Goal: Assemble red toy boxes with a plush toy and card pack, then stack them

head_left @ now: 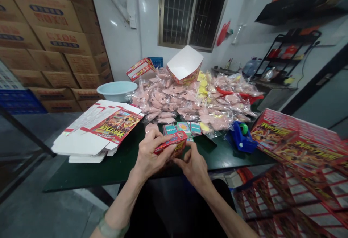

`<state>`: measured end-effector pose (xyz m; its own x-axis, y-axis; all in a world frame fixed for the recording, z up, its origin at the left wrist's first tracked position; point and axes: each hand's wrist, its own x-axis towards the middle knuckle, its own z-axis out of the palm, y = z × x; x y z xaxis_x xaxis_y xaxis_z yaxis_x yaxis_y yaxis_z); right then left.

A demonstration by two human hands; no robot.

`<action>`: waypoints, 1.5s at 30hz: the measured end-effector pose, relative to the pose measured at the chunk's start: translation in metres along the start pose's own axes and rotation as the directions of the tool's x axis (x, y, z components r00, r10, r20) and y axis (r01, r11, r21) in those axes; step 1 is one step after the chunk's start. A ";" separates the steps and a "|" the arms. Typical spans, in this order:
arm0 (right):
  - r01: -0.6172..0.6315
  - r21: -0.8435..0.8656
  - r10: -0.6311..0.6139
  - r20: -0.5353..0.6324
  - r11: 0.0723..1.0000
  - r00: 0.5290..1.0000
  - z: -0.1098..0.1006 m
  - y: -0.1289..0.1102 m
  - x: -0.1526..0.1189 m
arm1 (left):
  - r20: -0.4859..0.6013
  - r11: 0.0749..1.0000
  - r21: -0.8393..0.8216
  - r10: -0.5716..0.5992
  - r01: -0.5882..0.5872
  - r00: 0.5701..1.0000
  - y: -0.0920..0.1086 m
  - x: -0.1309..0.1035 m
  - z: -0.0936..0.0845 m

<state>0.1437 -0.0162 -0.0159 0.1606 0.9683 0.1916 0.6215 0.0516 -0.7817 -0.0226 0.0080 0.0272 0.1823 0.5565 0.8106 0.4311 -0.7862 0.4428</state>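
Note:
My left hand (pixel 152 151) is wrapped round a small red printed carton (pixel 178 143), held just above the near edge of the green table (pixel 81 174). At the carton's right end, my right hand (pixel 194 163) has its fingers curled, with thumb and forefinger against the lower side. Part of the carton is hidden by my fingers. Just beyond it lie small teal printed cards (pixel 182 127). Behind the cards is a heap of clear bags with pink pieces (pixel 174 100), some of them holding yellow ones.
Flat white-and-red cartons (pixel 92 129) are stacked at the left. A pale blue basin (pixel 116 90) and an open carton (pixel 185 64) stand at the back. To the right are a blue tape dispenser (pixel 241 138) and piled red boxes (pixel 299 147). Brown cartons (pixel 54 42) line the left wall.

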 end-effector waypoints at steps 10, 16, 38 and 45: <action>0.587 -0.008 -0.541 0.379 0.809 0.751 -0.123 -0.018 0.016 | 0.318 0.949 -0.314 0.077 0.028 0.945 0.037 0.024 0.041; 0.322 -0.068 -0.299 0.236 0.944 0.925 -0.236 0.025 0.011 | 0.493 0.808 -0.554 0.122 0.202 0.862 0.056 0.043 0.114; 0.515 0.369 0.090 -0.869 0.774 0.487 -0.371 0.135 0.074 | 0.566 0.921 -0.048 0.345 -0.388 0.749 0.100 0.149 0.359; 0.468 0.448 0.243 -0.867 0.762 0.435 -0.322 0.171 0.111 | 0.682 0.838 -0.039 0.421 -0.545 0.598 0.103 0.174 0.394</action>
<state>0.5145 0.0212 0.0627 0.8857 0.2212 0.4081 0.2050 0.6024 -0.7714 0.4018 0.1295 0.0627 0.8931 0.1856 0.4098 0.2276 -0.9722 -0.0557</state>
